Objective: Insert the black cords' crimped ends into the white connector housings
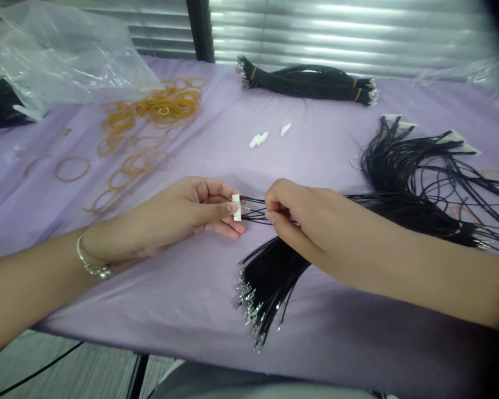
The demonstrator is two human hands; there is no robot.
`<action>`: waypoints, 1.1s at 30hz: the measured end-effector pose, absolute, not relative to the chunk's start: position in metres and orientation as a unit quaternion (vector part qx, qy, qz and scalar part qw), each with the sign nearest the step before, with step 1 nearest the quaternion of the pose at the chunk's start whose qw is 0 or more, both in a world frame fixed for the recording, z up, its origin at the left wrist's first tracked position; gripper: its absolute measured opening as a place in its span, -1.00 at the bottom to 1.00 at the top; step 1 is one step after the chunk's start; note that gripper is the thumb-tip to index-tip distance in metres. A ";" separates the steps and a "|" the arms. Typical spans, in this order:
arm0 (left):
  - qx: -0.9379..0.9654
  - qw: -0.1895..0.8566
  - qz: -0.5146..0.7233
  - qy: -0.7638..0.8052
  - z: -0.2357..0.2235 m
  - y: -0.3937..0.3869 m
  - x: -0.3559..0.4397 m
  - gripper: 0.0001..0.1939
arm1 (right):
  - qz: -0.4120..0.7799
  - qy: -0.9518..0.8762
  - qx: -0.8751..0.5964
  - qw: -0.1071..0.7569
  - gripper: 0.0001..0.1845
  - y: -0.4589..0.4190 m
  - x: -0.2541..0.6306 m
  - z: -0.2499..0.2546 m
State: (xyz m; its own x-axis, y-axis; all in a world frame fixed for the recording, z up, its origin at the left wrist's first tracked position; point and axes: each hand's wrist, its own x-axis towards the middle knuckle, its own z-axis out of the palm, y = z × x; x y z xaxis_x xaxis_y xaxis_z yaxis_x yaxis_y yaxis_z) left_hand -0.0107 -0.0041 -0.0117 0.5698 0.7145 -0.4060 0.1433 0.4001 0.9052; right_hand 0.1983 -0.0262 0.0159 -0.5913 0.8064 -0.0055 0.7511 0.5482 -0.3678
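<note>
Between thumb and fingers, my left hand (pixel 208 208) grips a small white connector housing (pixel 237 207). Several thin black wires (pixel 255 218) run from the housing toward my right hand (pixel 303 213). Its thumb and forefinger are pinched on a black wire, and a bare metal tip shows just right of the housing. Under my right hand lies a thick bundle of black wires (pixel 270 277), their silvery crimped ends fanned out toward the front. The bundle's other end (pixel 461 230) reaches to the right, past my forearm.
Loose white connector housings (pixel 258 139) lie behind my hands. A tied bundle of black wires (pixel 311 83) rests at the back. Wires with white connectors (pixel 403 149) sit at the right. Brown rubber bands (pixel 158 108) and a clear plastic bag (pixel 66 55) occupy the left of the purple tablecloth (pixel 183 310).
</note>
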 end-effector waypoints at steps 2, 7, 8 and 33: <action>0.518 0.720 0.195 0.420 -0.011 -0.004 -0.011 -0.89 | 0.177 -0.867 -0.458 0.086 -0.91 -0.025 0.197 0.013; 0.530 0.718 0.185 0.411 -0.009 -0.002 -0.011 -0.89 | 0.189 -0.869 -0.446 0.097 -0.88 -0.021 0.193 0.006; 0.529 0.720 0.184 0.410 -0.009 -0.002 -0.011 -0.89 | 0.186 -0.869 -0.446 0.103 -0.88 -0.021 0.193 0.005; 0.495 0.720 0.187 0.448 -0.005 -0.005 -0.004 -0.88 | 0.117 -0.903 -0.379 0.162 -0.92 -0.023 0.192 -0.006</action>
State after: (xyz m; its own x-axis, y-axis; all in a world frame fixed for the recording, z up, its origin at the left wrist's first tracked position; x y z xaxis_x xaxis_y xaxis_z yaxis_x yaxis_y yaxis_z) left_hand -0.0039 -0.0050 -0.0050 0.5279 0.7138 -0.4601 0.1737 0.4396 0.8813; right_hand 0.1918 -0.0233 -0.0064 -0.6599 0.7231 0.2041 0.6473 0.6851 -0.3341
